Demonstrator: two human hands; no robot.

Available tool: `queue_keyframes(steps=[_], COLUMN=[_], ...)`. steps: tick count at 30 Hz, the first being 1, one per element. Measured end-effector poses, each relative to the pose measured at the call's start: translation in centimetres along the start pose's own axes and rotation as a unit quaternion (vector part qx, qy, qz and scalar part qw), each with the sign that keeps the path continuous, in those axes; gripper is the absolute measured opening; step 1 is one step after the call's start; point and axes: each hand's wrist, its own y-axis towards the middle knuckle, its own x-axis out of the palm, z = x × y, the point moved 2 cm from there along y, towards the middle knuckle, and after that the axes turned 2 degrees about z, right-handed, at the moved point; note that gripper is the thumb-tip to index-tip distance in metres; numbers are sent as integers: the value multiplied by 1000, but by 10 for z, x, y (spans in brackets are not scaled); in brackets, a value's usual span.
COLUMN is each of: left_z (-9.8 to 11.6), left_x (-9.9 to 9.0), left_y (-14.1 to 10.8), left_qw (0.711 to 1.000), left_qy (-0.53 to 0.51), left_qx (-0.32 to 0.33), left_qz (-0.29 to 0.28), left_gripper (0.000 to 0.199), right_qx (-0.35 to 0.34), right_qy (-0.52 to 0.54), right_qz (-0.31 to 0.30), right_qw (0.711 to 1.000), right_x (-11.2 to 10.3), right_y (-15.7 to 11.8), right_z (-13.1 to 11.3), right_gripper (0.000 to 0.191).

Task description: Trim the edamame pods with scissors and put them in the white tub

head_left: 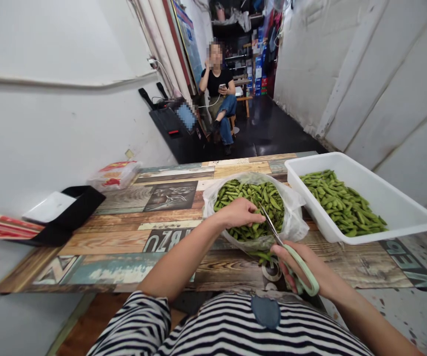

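Note:
My right hand (298, 264) is wrapped round the pale green handles of a pair of scissors (271, 225), whose metal blades point up and away from me over the pods. Close to the blade tips, my left hand (240, 212) has its fingers pinched together; whatever lies between them is too small to make out. Both hands are at a bowl-shaped container lined with a clear plastic bag (297, 217), heaped with green edamame pods (250, 190). A few loose pods (263, 256) lie on the table at its near side.
To the right, a white plastic tub (402, 225) holds more pods. A patterned plank table (117, 237) carries a black holder (83, 207) with wrapped chopsticks (6, 225) and a plastic packet (113, 175) on the left. Beyond it, a person (219, 84) sits holding a phone.

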Motion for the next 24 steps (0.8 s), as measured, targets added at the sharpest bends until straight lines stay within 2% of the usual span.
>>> queue_keyframes(steps=[5,10,13,18,24], left_z=[-5,-2,3,6,9], left_x=[2,-2,-4,8,32], left_y=[3,2,0,-4,-11], left_qw=[997,996,987,944,912], left_qy=[-44,-56,-148,-321,-392], left_qx=[-55,-63,-57,-40,-20], left_qz=[-24,-36,-4,60,115], left_gripper=[39,35,30,27,31], right_qx=[7,14,-19,-90,-86], right_qy=[33,28,44,40,31], right_qz=[-7,1,5,11,13], right_qw=[999,1000,999,995,996], right_x=[0,2,2,2,3], right_y=[1,3,-1,-3,0], right_z=[-2,1,-1,-3,-1], right_gripper=[37,42,44,45,46])
